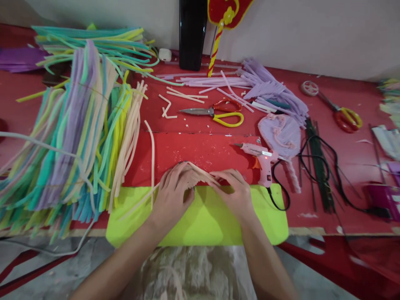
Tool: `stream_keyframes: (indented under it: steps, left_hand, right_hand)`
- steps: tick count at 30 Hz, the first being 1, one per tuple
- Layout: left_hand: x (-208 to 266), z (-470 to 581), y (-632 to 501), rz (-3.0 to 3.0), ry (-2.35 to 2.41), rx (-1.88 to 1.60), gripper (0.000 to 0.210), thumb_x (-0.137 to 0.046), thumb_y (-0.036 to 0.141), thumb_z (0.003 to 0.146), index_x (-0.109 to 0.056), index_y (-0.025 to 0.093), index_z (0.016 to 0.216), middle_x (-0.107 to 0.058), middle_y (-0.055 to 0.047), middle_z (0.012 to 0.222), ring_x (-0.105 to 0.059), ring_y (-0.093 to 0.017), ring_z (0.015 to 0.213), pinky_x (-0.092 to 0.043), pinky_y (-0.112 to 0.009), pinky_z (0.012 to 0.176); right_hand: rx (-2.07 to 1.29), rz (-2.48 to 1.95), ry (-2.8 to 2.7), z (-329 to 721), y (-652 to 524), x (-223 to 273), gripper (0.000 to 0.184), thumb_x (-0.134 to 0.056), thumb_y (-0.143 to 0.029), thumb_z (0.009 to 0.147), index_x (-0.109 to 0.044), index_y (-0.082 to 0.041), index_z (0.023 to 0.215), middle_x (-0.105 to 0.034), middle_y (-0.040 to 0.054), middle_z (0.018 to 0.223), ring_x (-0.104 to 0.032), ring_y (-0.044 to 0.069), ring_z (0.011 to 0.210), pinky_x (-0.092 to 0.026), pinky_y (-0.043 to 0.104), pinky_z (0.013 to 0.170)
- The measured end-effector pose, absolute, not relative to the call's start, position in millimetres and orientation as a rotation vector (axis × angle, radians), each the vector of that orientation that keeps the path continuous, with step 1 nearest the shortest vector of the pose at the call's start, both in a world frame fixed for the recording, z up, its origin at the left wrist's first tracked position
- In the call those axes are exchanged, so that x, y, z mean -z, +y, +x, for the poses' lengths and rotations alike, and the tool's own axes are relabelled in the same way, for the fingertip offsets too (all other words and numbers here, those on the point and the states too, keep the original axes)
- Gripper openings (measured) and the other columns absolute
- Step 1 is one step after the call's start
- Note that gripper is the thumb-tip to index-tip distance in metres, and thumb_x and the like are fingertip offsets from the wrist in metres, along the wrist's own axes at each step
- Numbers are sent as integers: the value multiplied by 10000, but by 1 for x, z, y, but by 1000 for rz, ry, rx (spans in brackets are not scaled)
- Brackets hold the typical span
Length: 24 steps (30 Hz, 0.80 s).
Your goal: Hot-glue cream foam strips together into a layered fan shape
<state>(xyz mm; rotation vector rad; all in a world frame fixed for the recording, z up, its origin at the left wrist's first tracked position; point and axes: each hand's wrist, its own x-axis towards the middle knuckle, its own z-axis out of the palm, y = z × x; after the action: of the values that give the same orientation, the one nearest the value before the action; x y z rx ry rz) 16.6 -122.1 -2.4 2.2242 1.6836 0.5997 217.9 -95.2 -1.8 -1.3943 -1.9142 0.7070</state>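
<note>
My left hand (175, 187) curls around a piece made of cream pipe cleaners (195, 178), partly hidden by the fingers. My right hand (233, 189) pinches the right end of the same piece between thumb and fingers. One cream strand runs out to the left from under my left hand. Both hands are over the near part of the red surface, above a bright yellow-green mat (206, 216). Another loose cream pipe cleaner (152, 162) lies left of my left hand. Right of my right hand rests a pink glue gun (262, 160), its small light lit and its nozzle pointing left.
Bundled coloured pipe cleaners (75, 137) fill the left side. Behind the hands lie scissors (215, 113), lilac pipe cleaners (268, 85) and a lilac fan-shaped piece (279, 135). A black phone (192, 35) leans on the wall. More scissors (343, 114) and a black cord (336, 166) lie right.
</note>
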Motion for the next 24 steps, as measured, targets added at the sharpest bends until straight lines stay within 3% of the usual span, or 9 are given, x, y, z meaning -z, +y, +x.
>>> stream_keyframes:
  steps: [9,24]
  left_hand:
    - [3,17,-122,2232,1692,-595,433,-512,143,843,-458,188,1270,-465,-112,1398,-453,-271,1274,-370,-458,1088]
    - [4,17,-123,2260,1692,-592,425,-505,164,855,-448,178,1277,-465,-121,1403,-450,-282,1276,-376,-468,1080]
  right_hand:
    - [-655,-1498,-1773,216,-91,-1,123,-584,-257,891,-702,-249,926,-648,30,890,-609,164,836,-493,318,785]
    - [-647,-1451,-1915,225,-90,9,203,-530,-236,919,-715,-275,992,-614,41,909,-567,178,864,-477,352,793]
